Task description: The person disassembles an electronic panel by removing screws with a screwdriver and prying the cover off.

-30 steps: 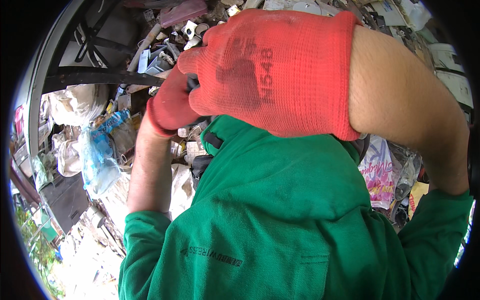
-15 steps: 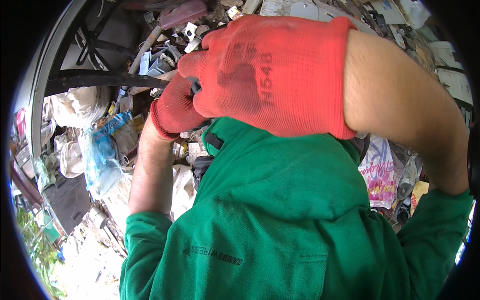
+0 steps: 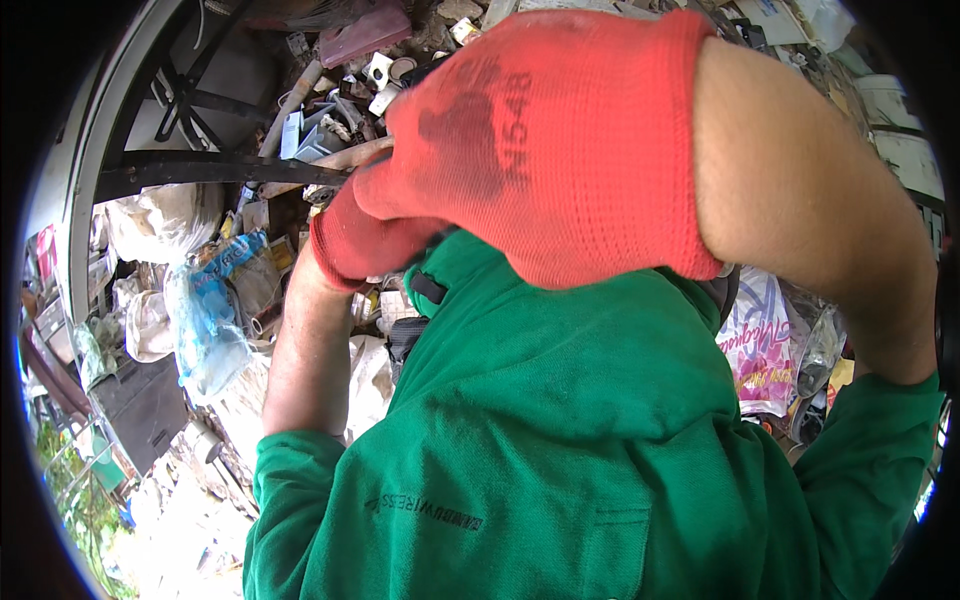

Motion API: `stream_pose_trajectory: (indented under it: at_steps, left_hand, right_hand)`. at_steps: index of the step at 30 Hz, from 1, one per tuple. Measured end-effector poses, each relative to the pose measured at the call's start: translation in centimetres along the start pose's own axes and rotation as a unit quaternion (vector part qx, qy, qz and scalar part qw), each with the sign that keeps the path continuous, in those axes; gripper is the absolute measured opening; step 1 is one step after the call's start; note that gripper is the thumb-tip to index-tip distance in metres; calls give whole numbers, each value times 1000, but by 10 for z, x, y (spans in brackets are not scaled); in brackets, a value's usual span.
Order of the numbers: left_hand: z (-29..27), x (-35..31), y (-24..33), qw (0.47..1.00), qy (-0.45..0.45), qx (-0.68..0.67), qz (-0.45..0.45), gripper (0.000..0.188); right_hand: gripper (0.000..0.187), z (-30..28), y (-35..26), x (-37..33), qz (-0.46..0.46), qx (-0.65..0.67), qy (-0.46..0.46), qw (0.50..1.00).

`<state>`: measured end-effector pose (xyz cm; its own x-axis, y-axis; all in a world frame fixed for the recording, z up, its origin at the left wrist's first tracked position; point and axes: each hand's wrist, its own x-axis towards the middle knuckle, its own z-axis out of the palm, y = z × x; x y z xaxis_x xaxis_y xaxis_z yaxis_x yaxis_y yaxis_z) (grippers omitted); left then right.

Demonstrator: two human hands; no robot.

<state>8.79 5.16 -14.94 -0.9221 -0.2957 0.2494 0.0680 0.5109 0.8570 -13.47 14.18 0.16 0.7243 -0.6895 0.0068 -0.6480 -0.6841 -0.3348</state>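
Observation:
My right hand (image 3: 540,150), in a red knit glove with dark smudges and print on its back, lies across the upper middle with its fingers bent down and away. Beneath and left of it, my left hand (image 3: 365,235) wears a matching red glove and looks closed. The two gloves overlap in front of my green jacket (image 3: 560,400). My right glove covers most of the left fingers. Whatever the hands grip between them is hidden. A dark metal bar (image 3: 220,168) runs in from the left, its end close to my left glove.
Mixed scrap covers the ground, with a pinkish-red flat box (image 3: 365,32) and a grey plastic piece (image 3: 318,142) beyond my hands. Left hang clear and blue plastic bags (image 3: 205,330) by a pale metal frame (image 3: 80,220). A printed bag (image 3: 757,350) and white containers (image 3: 890,105) are right.
My right hand has turned a little, and its fingers now hide the dark bit that showed between the gloves. My left hand has shifted slightly down and right.

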Motion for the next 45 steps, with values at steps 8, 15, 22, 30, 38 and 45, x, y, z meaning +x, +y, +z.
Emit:
stream_pose_trajectory:
  at_steps: [8,15,22,30,38,45]
  left_hand:
    - [16,17,-30,950,1,313,-19,45]
    - [10,2,-30,962,-131,234,-59,37]
    - [16,-6,-13,962,-59,248,-100,33]
    - [30,11,6,919,-58,385,-65,22]
    - [43,21,10,894,-75,442,-26,18]
    - [48,22,12,865,-81,491,-57,17]
  right_hand:
    - [27,-26,-3,-7,0,87,-49,995]
    - [53,-45,-1,18,140,81,-249,955]
    - [19,22,7,-8,-51,-37,173,983]
    - [25,21,20,-69,45,92,248,963]
    - [18,110,1,-159,316,355,481,736]
    - [15,144,-19,-172,342,397,500,690]
